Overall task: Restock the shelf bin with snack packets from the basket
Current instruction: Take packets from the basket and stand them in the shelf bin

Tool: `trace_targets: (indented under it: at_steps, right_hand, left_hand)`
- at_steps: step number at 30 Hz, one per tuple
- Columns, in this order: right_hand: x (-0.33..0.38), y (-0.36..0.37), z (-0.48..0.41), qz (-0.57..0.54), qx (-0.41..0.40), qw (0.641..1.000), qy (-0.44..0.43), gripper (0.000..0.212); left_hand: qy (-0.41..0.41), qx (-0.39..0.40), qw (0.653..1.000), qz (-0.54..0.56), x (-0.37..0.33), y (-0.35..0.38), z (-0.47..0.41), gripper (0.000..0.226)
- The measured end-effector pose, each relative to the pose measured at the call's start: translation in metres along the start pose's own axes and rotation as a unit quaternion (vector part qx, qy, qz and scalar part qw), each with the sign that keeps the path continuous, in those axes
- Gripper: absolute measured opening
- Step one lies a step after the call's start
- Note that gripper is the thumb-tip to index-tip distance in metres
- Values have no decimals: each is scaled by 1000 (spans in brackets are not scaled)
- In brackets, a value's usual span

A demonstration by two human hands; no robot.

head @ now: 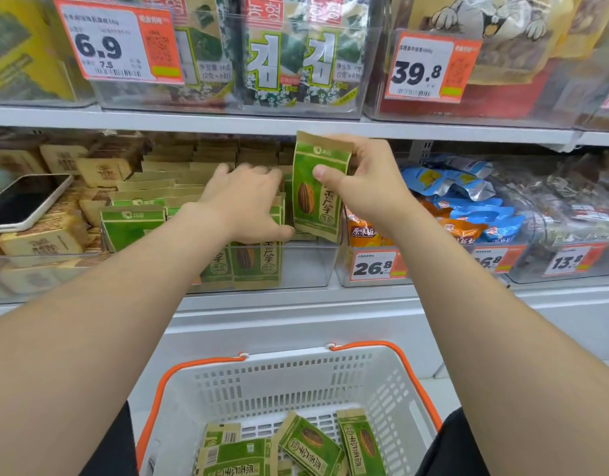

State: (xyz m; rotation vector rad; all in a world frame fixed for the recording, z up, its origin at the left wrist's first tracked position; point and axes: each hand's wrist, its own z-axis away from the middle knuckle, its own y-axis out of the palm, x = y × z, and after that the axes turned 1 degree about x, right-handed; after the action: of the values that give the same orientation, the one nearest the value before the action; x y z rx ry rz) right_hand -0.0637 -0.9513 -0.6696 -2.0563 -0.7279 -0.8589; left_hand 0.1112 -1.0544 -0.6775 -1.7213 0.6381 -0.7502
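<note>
The basket [364, 352] and its lowest packets [237, 465] ran off the bottom edge. Fingers of the right hand [361, 187] lay mostly hidden behind the held packet [316, 190]; fingertips of the left hand [244, 197] vanished among the bin packets [134, 221].

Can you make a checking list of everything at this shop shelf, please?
Surface: white shelf holds a clear bin of upright packets.
Job's things: sunflower seed packet held at the bin's right end; spare packets lie in the basket.
Clutter: smartphone lying on biscuit packs, left.
Grippers: left hand rests on the upright packets; right hand pinches the sunflower seed packet.
Cables: nothing seen.
Surroundings: seaweed packs above; price tags.
</note>
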Motion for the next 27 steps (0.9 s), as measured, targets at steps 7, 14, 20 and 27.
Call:
trace_targets:
  at_steps: [7,14,20,27]
  right_hand:
    - [-10,26,1,435,85,896,-38,34]
    - [-12,56,-14,601,92,794,-25,69]
    - [-13,69,-28,628,77,774,0,86]
    - [-24,79,-27,651,86,754,30,101]
  left_hand:
    - [-25,19,999,-13,-4,-3,-3,92]
    - [-43,-4,998,-34,-3,0,-1,102]
    - [-35,-9,999,-26,-2,3,-2,101]
    - [-40,0,999,-4,-4,1,0,105]
